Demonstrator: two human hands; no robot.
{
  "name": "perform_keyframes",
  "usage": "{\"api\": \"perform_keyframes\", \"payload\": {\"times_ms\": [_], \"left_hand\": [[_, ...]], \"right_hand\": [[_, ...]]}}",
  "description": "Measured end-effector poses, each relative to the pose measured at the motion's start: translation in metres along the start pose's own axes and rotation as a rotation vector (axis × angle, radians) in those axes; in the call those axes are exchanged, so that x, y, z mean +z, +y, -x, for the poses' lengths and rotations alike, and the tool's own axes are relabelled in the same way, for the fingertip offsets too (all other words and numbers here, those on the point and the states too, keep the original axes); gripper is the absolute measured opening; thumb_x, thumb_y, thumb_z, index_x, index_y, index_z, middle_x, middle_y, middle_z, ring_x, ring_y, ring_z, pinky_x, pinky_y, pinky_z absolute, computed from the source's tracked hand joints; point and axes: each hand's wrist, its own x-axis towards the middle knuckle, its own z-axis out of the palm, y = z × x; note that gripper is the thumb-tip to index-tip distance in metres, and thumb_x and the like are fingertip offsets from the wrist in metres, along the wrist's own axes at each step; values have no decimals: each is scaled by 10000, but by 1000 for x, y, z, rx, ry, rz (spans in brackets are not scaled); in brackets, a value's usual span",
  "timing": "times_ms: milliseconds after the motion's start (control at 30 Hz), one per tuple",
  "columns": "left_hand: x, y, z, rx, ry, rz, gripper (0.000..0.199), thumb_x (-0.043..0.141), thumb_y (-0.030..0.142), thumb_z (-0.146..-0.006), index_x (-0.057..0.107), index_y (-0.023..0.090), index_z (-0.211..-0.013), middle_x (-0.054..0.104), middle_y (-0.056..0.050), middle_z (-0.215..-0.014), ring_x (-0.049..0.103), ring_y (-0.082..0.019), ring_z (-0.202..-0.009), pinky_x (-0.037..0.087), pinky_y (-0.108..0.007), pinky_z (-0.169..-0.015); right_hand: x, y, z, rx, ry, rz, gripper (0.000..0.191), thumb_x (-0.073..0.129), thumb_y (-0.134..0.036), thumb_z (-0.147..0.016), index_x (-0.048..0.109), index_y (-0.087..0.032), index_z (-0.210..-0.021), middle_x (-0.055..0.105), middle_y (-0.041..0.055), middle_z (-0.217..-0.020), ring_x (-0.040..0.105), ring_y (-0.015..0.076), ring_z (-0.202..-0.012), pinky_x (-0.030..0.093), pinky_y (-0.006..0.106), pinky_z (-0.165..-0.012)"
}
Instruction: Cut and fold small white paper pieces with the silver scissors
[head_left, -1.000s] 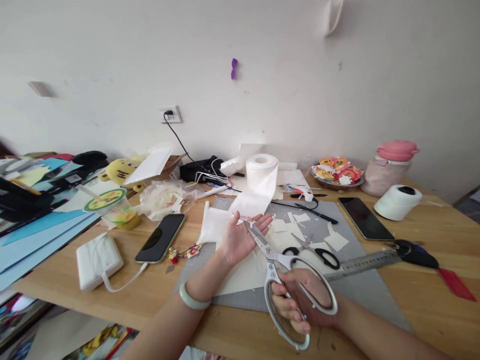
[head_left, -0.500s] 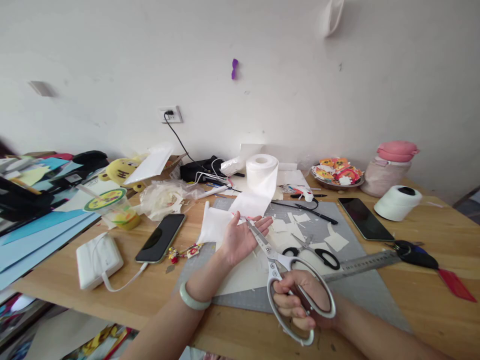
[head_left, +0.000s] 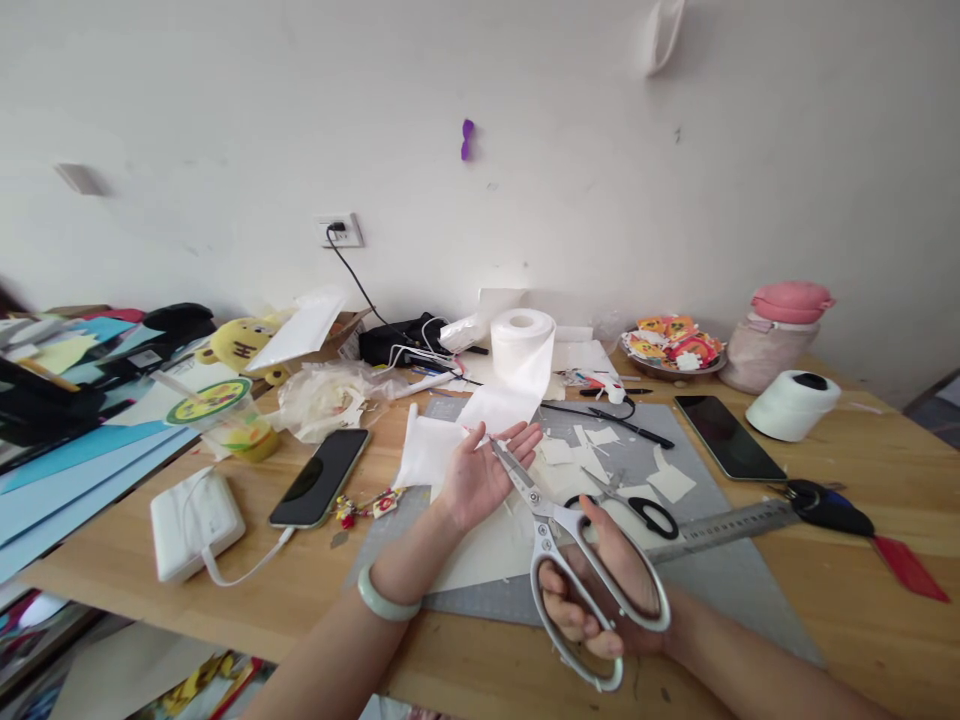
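Observation:
My left hand point(head_left: 484, 480) is palm up with its fingers spread, over the paper on the grey cutting mat point(head_left: 720, 580). The large silver scissors point(head_left: 546, 520) are in my right hand point(head_left: 600, 590), whose fingers pass through the handle loops, with the thumb raised. Their blades look closed, and the tip lies over my left palm; whether it touches the skin I cannot tell. Behind my left hand, a white roll point(head_left: 523, 355) stands with a strip hanging forward. Smaller black-handled scissors point(head_left: 651, 515) and paper scraps point(head_left: 671, 480) lie on the mat.
A metal ruler point(head_left: 727, 530), a dark phone point(head_left: 727, 437) and a thread cone point(head_left: 793, 405) are on the right. Leftward are another phone point(head_left: 321, 478), a white power bank point(head_left: 196, 525), a lidded cup point(head_left: 244, 430) and a beaded trinket point(head_left: 367, 505).
My right thumb has lifted and straightened away from the fingers around the scissors handles. My left hand has barely moved, and the camera view has shifted slightly.

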Motion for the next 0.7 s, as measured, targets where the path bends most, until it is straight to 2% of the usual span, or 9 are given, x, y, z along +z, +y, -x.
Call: {"api": "perform_keyframes", "payload": {"times_ms": [167, 267, 367, 700], "left_hand": [[3, -1, -1, 60, 115, -60, 429, 421, 214, -848, 441, 10, -1225, 557, -180, -1215, 498, -233, -1160, 393, -316, -962], [4, -1, -1, 100, 167, -95, 356, 442, 158, -820, 513, 37, -1146, 584, -162, -1183, 540, -219, -1113, 418, -307, -943], [4, -2, 0, 129, 163, -113, 325, 457, 126, -792, 542, 34, -1092, 603, -162, -1151, 571, -216, -1069, 435, -310, -930], [4, -4, -2, 189, 219, -163, 464, 438, -26, -711, 479, 49, -1167, 605, -147, -1154, 609, -187, -1006, 458, -278, -904]], "right_hand": [[1, 7, -4, -78, 44, 49, 945, 83, -844, -638, 573, -65, -852, 573, 120, -648, 509, 154, -476, 405, 255, -345], [4, 6, -3, -60, 33, 61, 982, 110, -876, -591, 582, -55, -850, 584, 132, -676, 508, 148, -480, 406, 251, -352], [9, 2, -1, -45, 57, 43, 982, 127, -884, -577, 588, -60, -846, 583, 121, -669, 503, 136, -476, 404, 237, -364], [12, 1, -1, -48, 71, 37, 961, 103, -865, -610, 595, -65, -812, 584, 113, -669, 493, 121, -452, 388, 225, -347]]}}
